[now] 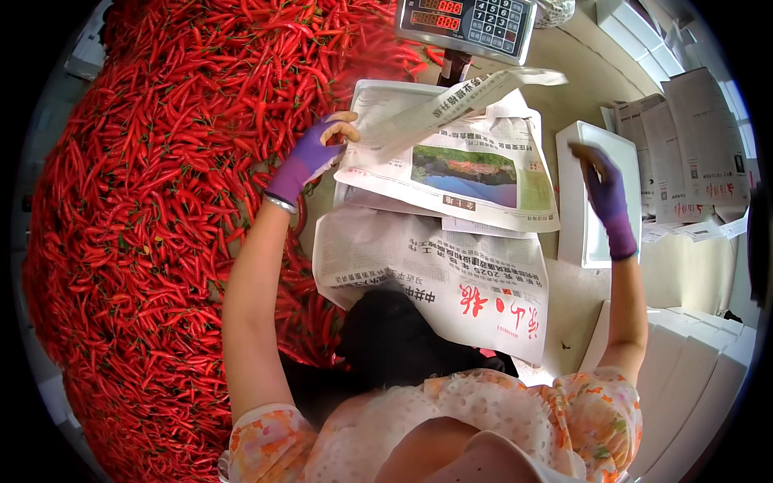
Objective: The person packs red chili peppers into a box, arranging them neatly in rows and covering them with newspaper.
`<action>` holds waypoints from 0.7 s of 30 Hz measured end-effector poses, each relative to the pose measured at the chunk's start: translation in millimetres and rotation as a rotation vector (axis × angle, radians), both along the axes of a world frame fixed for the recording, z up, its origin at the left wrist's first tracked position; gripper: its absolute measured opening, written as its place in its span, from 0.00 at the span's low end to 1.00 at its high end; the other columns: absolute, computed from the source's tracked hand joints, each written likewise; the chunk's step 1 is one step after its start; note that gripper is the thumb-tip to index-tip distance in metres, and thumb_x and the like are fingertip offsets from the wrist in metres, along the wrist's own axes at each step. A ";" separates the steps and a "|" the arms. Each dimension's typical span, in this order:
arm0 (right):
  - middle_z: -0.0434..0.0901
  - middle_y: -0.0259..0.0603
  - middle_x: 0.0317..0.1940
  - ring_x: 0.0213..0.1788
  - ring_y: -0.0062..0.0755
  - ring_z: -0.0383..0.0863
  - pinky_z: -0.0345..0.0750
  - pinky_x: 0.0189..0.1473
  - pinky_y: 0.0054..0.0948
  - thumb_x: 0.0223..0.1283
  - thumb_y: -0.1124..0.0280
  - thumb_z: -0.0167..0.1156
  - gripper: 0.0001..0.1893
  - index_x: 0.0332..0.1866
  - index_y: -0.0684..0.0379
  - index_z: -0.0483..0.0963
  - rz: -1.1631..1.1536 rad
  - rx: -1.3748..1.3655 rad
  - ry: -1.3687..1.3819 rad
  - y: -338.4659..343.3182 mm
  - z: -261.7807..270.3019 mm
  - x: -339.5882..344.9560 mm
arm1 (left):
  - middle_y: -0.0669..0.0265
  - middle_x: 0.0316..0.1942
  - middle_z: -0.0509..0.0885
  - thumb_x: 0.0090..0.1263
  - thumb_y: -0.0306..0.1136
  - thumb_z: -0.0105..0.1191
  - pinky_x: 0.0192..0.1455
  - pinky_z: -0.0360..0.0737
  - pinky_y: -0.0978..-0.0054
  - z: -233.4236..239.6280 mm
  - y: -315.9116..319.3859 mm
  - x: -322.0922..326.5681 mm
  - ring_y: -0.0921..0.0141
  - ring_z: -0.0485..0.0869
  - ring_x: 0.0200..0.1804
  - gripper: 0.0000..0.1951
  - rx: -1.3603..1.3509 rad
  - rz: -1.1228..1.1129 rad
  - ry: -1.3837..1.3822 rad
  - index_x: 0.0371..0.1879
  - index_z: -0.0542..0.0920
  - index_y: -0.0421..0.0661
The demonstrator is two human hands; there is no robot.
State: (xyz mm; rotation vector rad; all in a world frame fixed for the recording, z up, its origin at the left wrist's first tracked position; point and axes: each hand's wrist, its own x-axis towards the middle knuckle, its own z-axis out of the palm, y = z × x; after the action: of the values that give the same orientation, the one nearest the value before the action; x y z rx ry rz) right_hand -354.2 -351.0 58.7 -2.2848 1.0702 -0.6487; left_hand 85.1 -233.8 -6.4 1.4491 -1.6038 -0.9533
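My left hand (314,151), in a purple glove with tan fingertips, is at the left edge of the newspaper sheets. Its fingers are curled, and I cannot tell whether they pinch the paper. One newspaper sheet (459,99) stands raised and curled above a printed sheet with a colour picture (465,175). These sheets cover most of a white foam box (395,86); its contents are hidden. Another newspaper (429,259) lies nearer me, partly over dark clothing. My right hand (601,187), gloved alike and slightly blurred, is above a second white foam box (628,199), holding nothing.
A large heap of red chili peppers (169,211) spreads across the left. An electronic scale's display (468,24) stands on a post behind the covered box. Newspaper-lined boxes (682,145) stand at right, with white foam boxes (682,374) stacked at lower right.
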 end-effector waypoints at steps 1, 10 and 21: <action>0.71 0.48 0.47 0.50 0.43 0.69 0.66 0.52 0.32 0.48 0.80 0.49 0.19 0.49 0.60 0.68 0.032 -0.273 0.096 -9.7 14.5 28.2 | 0.63 0.52 0.70 0.49 0.14 0.44 0.54 0.65 0.76 -3.6 2.5 -0.6 0.69 0.68 0.55 0.13 -0.078 0.000 -0.114 0.30 0.76 0.45; 0.64 0.39 0.54 0.53 0.37 0.64 0.61 0.52 0.35 0.38 0.65 0.63 0.35 0.57 0.52 0.60 -0.203 -1.097 -0.007 -20.8 52.9 117.7 | 0.60 0.46 0.74 0.50 0.20 0.52 0.55 0.65 0.73 -9.1 15.7 -8.8 0.64 0.71 0.52 0.07 -0.255 0.069 -0.248 0.29 0.76 0.43; 0.77 0.44 0.34 0.39 0.42 0.76 0.71 0.46 0.31 0.47 0.52 0.57 0.22 0.47 0.51 0.73 0.526 0.352 0.786 40.7 20.3 74.8 | 0.60 0.41 0.76 0.53 0.20 0.42 0.51 0.69 0.70 7.2 25.5 14.1 0.64 0.74 0.45 0.10 -0.041 -0.108 -0.530 0.32 0.75 0.43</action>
State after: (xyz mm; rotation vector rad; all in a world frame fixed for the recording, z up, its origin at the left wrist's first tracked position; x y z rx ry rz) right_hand -279.4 -310.2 79.0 -2.3680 0.7321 0.6472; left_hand 99.3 -208.3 0.8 1.6928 -2.0829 -0.6127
